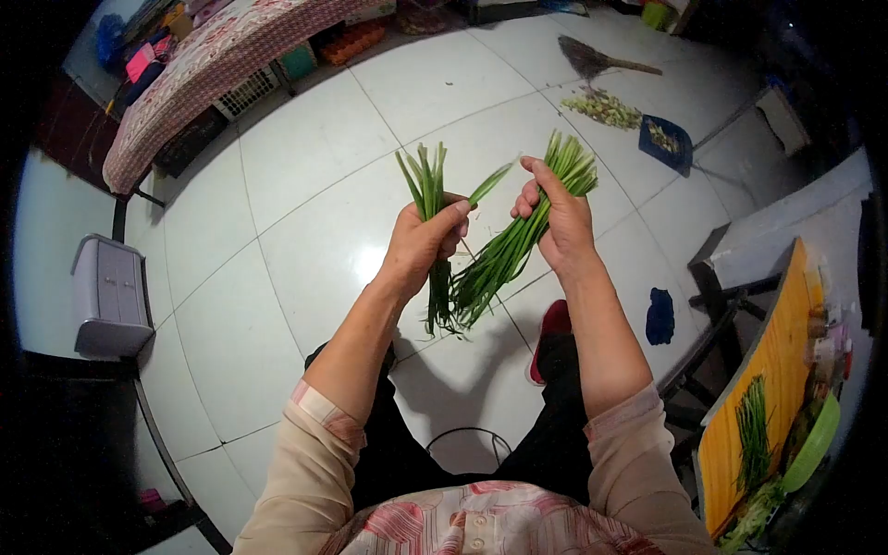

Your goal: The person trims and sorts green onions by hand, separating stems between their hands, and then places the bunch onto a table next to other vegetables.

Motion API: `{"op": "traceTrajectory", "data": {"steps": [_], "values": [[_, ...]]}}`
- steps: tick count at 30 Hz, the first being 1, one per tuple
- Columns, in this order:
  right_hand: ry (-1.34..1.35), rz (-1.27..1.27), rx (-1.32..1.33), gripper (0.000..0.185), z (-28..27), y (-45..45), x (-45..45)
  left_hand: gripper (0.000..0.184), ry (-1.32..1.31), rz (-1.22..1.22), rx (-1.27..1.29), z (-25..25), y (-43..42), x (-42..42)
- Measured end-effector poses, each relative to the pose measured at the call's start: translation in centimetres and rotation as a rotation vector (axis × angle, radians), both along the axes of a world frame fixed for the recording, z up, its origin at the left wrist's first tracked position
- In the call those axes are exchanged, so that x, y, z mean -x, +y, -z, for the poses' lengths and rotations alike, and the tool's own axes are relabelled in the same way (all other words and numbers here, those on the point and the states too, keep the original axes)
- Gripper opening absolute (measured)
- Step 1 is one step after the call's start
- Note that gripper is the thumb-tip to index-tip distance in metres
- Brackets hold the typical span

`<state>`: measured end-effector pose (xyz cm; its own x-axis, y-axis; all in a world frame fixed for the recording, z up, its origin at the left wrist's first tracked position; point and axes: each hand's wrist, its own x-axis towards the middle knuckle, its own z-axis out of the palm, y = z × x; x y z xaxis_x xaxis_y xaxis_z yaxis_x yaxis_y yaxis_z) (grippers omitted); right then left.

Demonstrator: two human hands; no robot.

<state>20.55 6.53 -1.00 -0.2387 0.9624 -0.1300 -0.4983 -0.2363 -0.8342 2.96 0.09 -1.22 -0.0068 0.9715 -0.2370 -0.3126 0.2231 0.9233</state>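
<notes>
Near the middle of the view, my left hand (427, 242) is closed round a small bunch of long green stalks (428, 185), their pale ends up and dark leaves hanging down. A single light green blade (490, 183) slants from its fingertips toward my right hand. My right hand (561, 215) is wrapped round a thicker bunch of green stalks (504, 264), cut ends at the upper right, leafy tips at the lower left. Its thumb and forefinger are close to the blade's pale tip; whether they touch it is unclear. The leafy ends of both bunches meet.
A broom (601, 60), plant scraps (601, 108) and a blue dustpan (665, 145) lie on the tiled floor. At the right, a yellow board (754, 370) bears more green stalks (754, 430). A small grey cabinet (113, 294) stands left, below a cloth-covered bed (199, 69).
</notes>
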Motion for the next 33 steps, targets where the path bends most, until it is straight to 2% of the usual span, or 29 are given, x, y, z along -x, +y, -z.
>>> {"op": "traceTrajectory", "data": {"steps": [2,8,15,21,25,29,33], "values": [[0.059,0.023,0.060,0.032,0.3,-0.1,0.1,0.017,-0.021,-0.100,-0.010,0.1,0.1,0.1],[0.025,-0.054,0.085,0.030,0.3,-1.4,2.2,0.016,-0.031,-0.137,-0.051,0.4,0.4,0.1],[0.058,-0.125,0.017,0.030,0.3,-2.0,3.2,0.015,0.041,-0.094,-0.032,0.3,0.0,-0.4],[0.026,-0.096,0.052,0.022,0.1,-1.6,2.6,0.017,0.038,-0.071,-0.047,0.6,0.1,-0.4],[0.230,0.178,-0.023,0.018,0.8,1.9,-1.0,0.018,0.059,-0.031,-0.024,0.4,-0.1,0.1],[0.119,0.700,-0.190,0.023,0.3,3.7,-6.4,0.019,0.076,-0.070,0.007,0.3,-0.2,1.3],[0.013,0.815,-0.270,0.020,-0.6,3.3,-6.5,0.018,0.142,-0.056,0.035,0.4,-0.1,1.5]]}}
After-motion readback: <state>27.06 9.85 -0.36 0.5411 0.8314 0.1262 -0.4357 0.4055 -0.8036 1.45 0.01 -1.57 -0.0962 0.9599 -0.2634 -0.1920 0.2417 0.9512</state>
